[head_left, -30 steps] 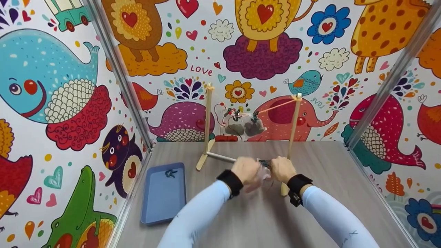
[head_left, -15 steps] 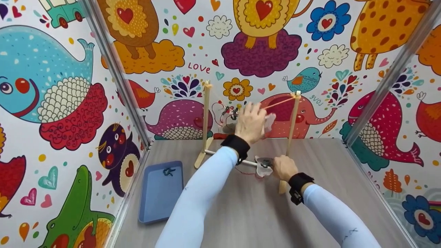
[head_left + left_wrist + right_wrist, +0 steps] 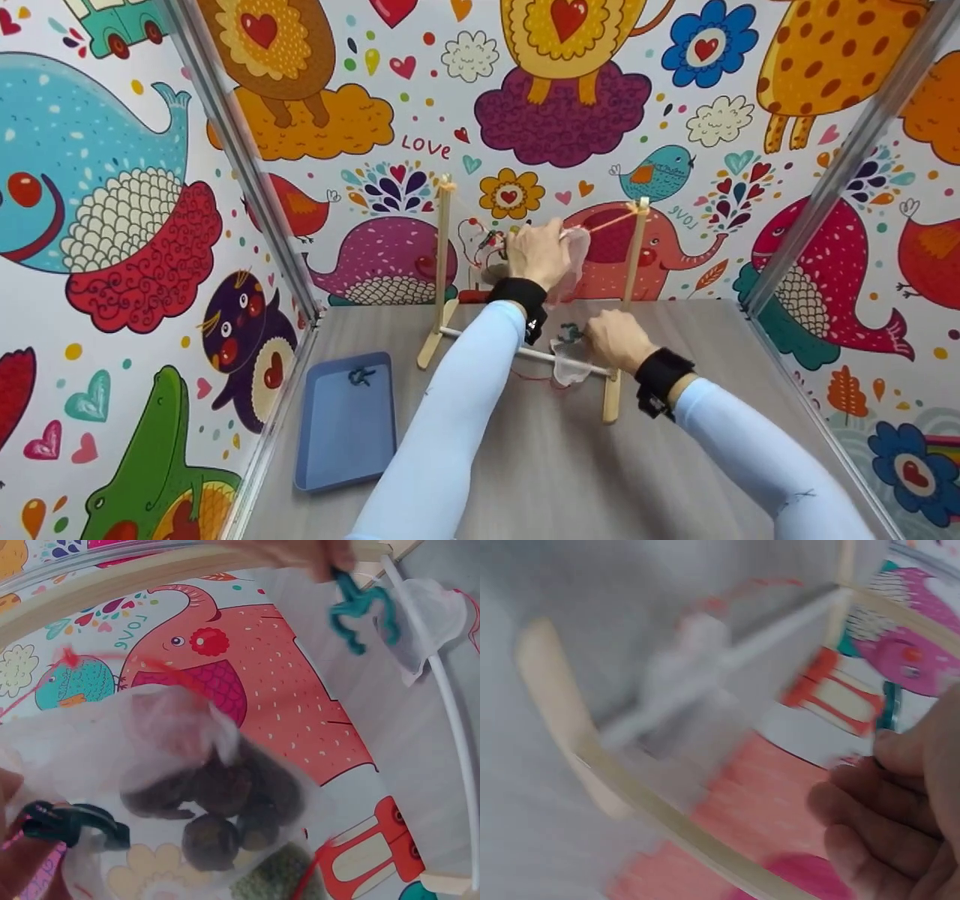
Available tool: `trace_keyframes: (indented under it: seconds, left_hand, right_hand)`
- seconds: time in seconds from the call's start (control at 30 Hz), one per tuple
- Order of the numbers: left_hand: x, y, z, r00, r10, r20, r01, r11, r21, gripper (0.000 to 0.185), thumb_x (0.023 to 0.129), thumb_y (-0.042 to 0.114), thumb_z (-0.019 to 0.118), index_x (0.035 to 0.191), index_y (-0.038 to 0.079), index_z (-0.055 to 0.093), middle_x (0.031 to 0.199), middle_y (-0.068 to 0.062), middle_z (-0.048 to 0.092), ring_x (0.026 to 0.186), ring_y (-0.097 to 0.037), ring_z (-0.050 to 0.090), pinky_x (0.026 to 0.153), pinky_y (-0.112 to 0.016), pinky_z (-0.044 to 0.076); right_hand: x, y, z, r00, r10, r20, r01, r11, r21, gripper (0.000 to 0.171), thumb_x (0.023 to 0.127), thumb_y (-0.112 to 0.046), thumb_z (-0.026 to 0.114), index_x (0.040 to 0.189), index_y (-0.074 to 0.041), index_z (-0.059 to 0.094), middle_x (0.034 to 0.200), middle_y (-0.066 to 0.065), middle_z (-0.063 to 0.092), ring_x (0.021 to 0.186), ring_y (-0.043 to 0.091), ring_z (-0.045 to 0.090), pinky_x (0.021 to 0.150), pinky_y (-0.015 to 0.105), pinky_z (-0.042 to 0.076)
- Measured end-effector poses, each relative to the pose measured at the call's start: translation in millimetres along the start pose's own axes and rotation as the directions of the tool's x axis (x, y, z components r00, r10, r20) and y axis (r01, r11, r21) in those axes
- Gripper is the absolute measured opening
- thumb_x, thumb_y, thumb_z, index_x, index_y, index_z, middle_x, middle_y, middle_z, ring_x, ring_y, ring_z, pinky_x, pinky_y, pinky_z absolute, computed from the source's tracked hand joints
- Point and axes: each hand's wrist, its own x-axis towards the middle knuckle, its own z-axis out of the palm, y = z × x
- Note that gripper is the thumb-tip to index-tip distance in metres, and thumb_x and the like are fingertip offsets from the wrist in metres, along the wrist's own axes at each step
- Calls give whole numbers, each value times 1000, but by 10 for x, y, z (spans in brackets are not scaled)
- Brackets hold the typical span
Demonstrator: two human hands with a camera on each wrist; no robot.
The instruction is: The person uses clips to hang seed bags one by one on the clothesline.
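Pinched at its top in the left hand [image 3: 534, 253], a translucent mesh pouch [image 3: 574, 253] is held up against the orange line [image 3: 609, 222] strung between the two posts of the wooden rack [image 3: 636, 255], at about 12 o'clock from the body. Right hand [image 3: 615, 341], lower and toward 1 o'clock, pinches a teal clip [image 3: 570, 332] in its fingertips just above the rack's white base bar [image 3: 525, 351]. By my reading, earlier pouches already hang clipped on the line left of the raised one; this pouch is up but not yet clipped. A second pouch [image 3: 568, 364] lies by the bar, unhung. One spare clip [image 3: 360, 376] sits in the blue tray [image 3: 337, 450] at 10 o'clock. Left wrist view: a pouch is thin, see-through, bulging with dark round lumps [image 3: 217, 810], red drawstring trailing.
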Motion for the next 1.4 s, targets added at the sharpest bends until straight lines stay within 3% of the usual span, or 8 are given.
trace_keyframes:
  seconds: [0.13,0.3,0.5,0.73,1.0,1.23,1.33,1.4]
  left_hand:
    - [-14,17,2,1000,-3,-18,3,1000,11,18,111,36,68,112,19,74,108,-1,87,106,-28,79,97,-44,59]
    - [-34,1,16,1000,4,-14,-3,1000,5,18,111,35,68,111,18,74,109,-1,86,106,-28,78,97,-43,59]
    - [-54,-23,33,1000,14,-10,-14,1000,16,19,111,36,68,110,18,74,108,-1,86,104,-27,77,96,-43,59]
    - [-68,-8,30,999,31,-27,-30,1000,9,19,111,37,68,110,18,73,107,-1,86,100,-27,76,91,-42,60]
    - [-83,-39,39,999,39,-34,-40,999,-12,19,112,36,68,109,18,73,109,2,87,102,-25,76,91,-41,61]
    - [-140,-109,45,997,71,-14,-72,996,-54,23,113,39,67,113,18,76,113,1,87,108,-26,76,97,-42,61]
    - [-189,-188,40,991,120,-55,-125,988,-95,23,112,37,69,116,16,78,115,-1,87,112,-27,75,101,-43,60]
    - [-235,-280,45,981,155,-116,-171,976,-137,22,110,33,71,118,14,80,118,-3,86,115,-28,74,105,-43,60]
  right_hand:
    - [99,7,-640,998,-60,34,63,994,-94,17,86,0,76,72,-6,71,64,10,64,57,27,60,58,53,63]
    - [178,-48,-1432,999,-50,6,50,969,-243,14,86,4,74,75,-3,71,63,10,61,55,29,59,57,50,63]
    - [387,-137,-1977,998,-28,-52,8,940,-341,18,88,5,71,72,-2,71,64,12,65,60,33,63,63,51,66]
    - [707,-82,-1887,998,-62,-17,52,934,-354,13,92,3,74,80,-1,76,72,18,73,65,38,71,71,60,69]
    - [822,-178,-1806,993,-116,26,116,902,-416,21,96,-6,77,77,-4,70,63,7,50,59,28,50,59,47,63]
    - [757,-39,-1676,981,-148,-125,107,953,-284,28,84,-14,76,65,-11,56,59,4,45,55,30,51,54,49,53]
    - [693,36,-1549,952,-189,-240,124,957,-262,16,85,-16,77,82,-4,67,67,10,62,58,35,60,57,55,58]
    - [630,85,-1439,920,-221,-323,137,955,-262,26,88,-18,78,106,0,73,78,15,71,61,37,66,59,56,61]
